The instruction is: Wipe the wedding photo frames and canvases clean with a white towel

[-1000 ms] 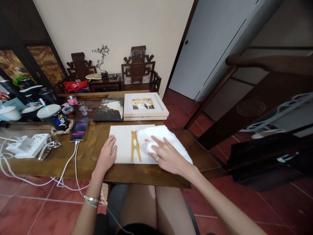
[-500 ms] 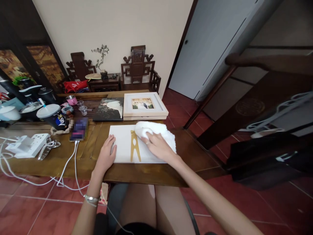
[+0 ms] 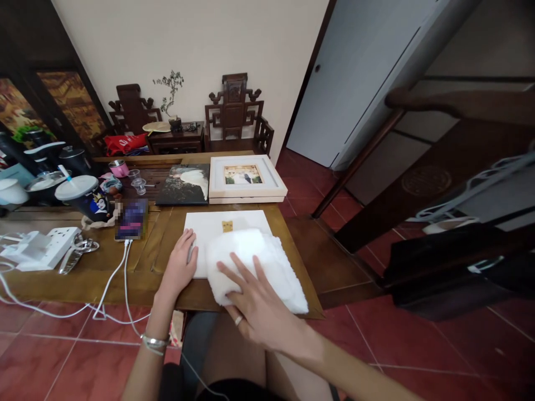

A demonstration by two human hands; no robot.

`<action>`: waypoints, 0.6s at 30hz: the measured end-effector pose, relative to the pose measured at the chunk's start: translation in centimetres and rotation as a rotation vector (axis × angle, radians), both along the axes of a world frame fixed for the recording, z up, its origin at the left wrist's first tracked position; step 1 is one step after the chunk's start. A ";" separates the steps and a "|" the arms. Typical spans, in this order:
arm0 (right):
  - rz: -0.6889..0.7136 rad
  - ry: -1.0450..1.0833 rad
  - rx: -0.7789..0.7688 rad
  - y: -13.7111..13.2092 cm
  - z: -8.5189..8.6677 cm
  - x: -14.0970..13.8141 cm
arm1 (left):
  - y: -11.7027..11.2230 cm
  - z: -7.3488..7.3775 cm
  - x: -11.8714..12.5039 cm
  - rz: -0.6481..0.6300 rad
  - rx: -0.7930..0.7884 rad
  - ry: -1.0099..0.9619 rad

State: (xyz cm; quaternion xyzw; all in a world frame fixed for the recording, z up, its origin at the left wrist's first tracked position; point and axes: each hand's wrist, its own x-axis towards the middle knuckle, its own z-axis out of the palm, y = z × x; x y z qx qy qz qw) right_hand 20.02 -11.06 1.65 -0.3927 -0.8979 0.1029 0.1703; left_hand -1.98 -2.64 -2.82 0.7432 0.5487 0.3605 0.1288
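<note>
A white rectangular panel (image 3: 246, 218) lies flat on the wooden table near its front edge. Part of a gold cat-head shape (image 3: 227, 226) shows on it; the rest is under a folded white towel (image 3: 284, 273). My right hand (image 3: 259, 306) presses on the towel with several fingers spread over its top, while others bend at its near edge, gripping it. The towel hangs a little past the panel's right and front sides. My left hand (image 3: 181, 262) rests along the panel's left edge, fingers stretched out and holding nothing.
Behind the panel lie a white framed picture (image 3: 271, 178) and a dark photo panel (image 3: 167, 192). To the left are a phone (image 3: 131, 220) with white cables, a lidded cup (image 3: 87, 197) and a power strip (image 3: 56, 245). A wooden chair (image 3: 388, 189) stands at right.
My right hand has drawn the towel down toward me, and its fingers have spread. The towel now covers the lower part of the gold shape. My left hand stays at the panel's edge.
</note>
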 end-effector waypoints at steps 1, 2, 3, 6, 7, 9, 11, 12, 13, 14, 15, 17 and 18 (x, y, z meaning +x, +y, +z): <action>-0.001 -0.002 -0.014 0.1 0.1 0.1 | 0.0 0.0 0.0 -0.002 0.000 0.001; -0.010 -0.008 -0.028 0.5 0.2 0.0 | 0.0 0.0 0.0 -0.004 0.001 0.002; -0.026 -0.018 -0.038 1.2 0.4 0.0 | 0.0 0.0 0.0 -0.007 0.005 0.001; -0.097 -0.075 -0.036 4.4 0.6 -0.8 | 0.1 -0.2 -0.1 -0.011 0.017 -0.006; -0.127 -0.098 -0.032 5.6 0.7 -1.1 | 0.1 -0.3 -0.1 -0.010 0.018 -0.008; -0.187 -0.137 -0.020 8.2 0.7 -1.9 | 0.2 -0.4 -0.2 -0.008 0.018 -0.010; -0.223 -0.160 -0.003 10.2 0.5 -2.6 | 0.3 -0.5 -0.2 -0.007 0.020 -0.007; -0.229 -0.166 0.009 10.8 0.5 -2.9 | 0.3 -0.5 -0.3 -0.010 0.024 -0.007; -0.226 -0.171 0.023 11.2 0.4 -3.1 | 0.3 -0.6 -0.3 -0.013 0.028 -0.008; -0.217 -0.179 0.029 11.3 0.3 -3.3 | 0.3 -0.6 -0.3 -0.015 0.032 -0.010; -0.202 -0.189 0.028 11.0 0.2 -3.4 | 0.3 -0.6 -0.3 -0.016 0.034 -0.012; -0.162 -0.198 0.017 9.5 0.2 -3.2 | 0.3 -0.6 -0.3 -0.014 0.029 -0.011; -0.137 -0.190 0.009 8.5 0.3 -3.0 | 0.3 -0.5 -0.3 -0.012 0.022 -0.007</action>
